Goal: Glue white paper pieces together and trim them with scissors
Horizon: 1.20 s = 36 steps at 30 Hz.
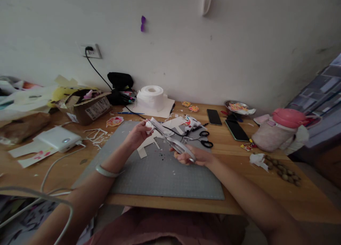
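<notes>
My left hand (137, 134) pinches a small white piece (149, 125), paper or tissue, above the cutting mat. My right hand (191, 155) is wrapped round the grey handles of a pair of scissors (174, 142). The blades point up and left and meet the white piece beside my left fingertips; whether they are cutting into it, I cannot tell. Below and behind the hands lie cut strips of pale card (142, 151). A white and orange glue gun (192, 123) rests beyond the scissors, near a second pair with black handles (206, 143).
The grey cutting mat (160, 181) covers the table's middle. Behind stands a white tissue roll (150, 98). A cardboard box (85, 110) and white power bank (60, 138) with cables are left. Two phones (237, 129), a metal bowl (239, 107) and a pink-topped bag (277, 131) are right.
</notes>
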Available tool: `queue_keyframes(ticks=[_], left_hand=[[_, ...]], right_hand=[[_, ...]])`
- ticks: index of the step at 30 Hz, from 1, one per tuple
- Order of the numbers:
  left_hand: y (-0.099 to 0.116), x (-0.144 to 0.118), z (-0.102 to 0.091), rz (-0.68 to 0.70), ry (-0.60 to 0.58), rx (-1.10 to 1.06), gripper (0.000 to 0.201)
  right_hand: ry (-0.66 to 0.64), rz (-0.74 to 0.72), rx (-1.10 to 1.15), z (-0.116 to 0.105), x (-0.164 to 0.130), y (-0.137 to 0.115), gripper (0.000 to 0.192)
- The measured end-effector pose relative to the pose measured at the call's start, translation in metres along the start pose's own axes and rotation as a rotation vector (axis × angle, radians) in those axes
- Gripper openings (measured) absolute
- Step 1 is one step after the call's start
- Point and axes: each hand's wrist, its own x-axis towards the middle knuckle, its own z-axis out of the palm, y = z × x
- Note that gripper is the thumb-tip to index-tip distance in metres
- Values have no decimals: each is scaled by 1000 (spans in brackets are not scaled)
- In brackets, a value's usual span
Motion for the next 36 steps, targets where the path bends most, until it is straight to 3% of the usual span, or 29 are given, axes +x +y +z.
queue_keyframes(ticks=[19,28,36], left_hand=[[-1,2,0,1,28,-12,26],[0,2,2,-40,143,-84,23],[-4,7,-2,-133,188,-63,17]], right_hand=[[16,9,-71,0,5,2,44],[37,-11,-26,0,3,2,38],[123,54,38,0,4,2,38]])
